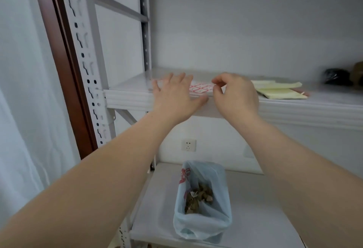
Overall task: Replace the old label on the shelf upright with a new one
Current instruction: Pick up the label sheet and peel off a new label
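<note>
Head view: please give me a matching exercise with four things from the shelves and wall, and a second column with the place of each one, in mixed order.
Things:
1. label sheet
2. yellow notepad
3. blue bag
4. wall socket

Places:
A. on the lower shelf, brown scraps inside
B. on the wall below the middle shelf
C. on the middle shelf, under the left hand
D. on the middle shelf, to the right of the right hand

Pairs: 1-C, 2-D, 3-A, 4-B
</note>
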